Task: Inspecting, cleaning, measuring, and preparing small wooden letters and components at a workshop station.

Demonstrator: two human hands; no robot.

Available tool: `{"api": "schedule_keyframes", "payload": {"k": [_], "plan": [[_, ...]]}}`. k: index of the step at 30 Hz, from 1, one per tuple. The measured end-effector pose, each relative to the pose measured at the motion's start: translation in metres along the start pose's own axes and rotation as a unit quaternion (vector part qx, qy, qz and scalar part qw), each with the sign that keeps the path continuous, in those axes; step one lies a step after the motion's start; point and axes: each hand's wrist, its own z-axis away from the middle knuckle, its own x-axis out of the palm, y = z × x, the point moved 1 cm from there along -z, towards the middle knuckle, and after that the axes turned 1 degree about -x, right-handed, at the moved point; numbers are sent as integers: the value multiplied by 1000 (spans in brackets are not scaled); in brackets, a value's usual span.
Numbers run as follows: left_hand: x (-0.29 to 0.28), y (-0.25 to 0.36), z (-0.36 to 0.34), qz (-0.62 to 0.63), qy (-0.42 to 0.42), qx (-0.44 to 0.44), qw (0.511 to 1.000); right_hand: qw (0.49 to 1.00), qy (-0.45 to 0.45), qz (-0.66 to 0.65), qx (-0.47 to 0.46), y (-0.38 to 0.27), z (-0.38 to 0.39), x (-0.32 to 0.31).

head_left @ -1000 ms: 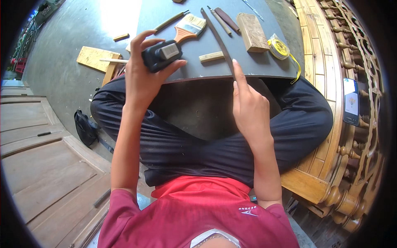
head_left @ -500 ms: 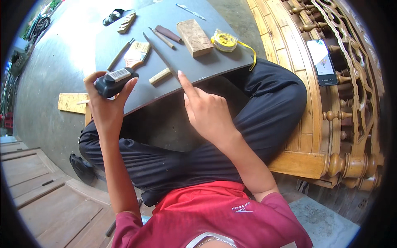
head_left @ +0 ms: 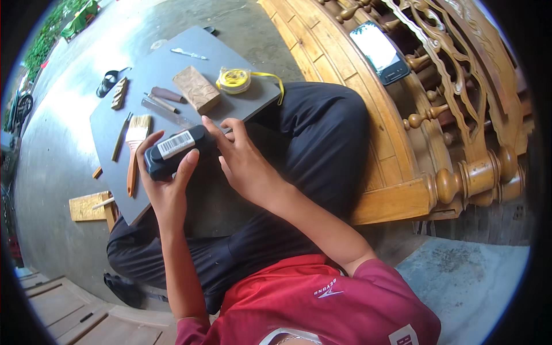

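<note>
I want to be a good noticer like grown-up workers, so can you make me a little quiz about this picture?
1. True or false: the tape measure lies on the table.

2. What does the left hand hold?
A) the phone
B) the black box
C) the wood block

3. Fill in the colour: the brush has an ____ handle.

Key: 1. True. 2. B. 3. Orange.
</note>
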Motion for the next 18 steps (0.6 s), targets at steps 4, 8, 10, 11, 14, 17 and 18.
{"api": "schedule_keyframes", "payload": {"k": [4,8,10,11,14,17,18], "plan": [[7,-3,3,27,4,-15,1000,997,47,-62,11,12,-7,16],[5,-9,5,56,11,-41,998,999,35,23,18,4,0,-2],[1,-7,7,33,-10,-22,999,992,32,123,11,1,5,-26],[-3,-7,8,9,-30,-5,1000,991,33,127,10,-5,6,-41],[-4,-5,12,65,-131,-33,989,998,-23,-31,-48,-24,9,-75],[18,7,21,103,-188,-57,975,993,-79,30,-85,-24,21,-99],[24,12,23,140,-202,-59,968,994,-45,25,-93,-33,23,-112]]}}
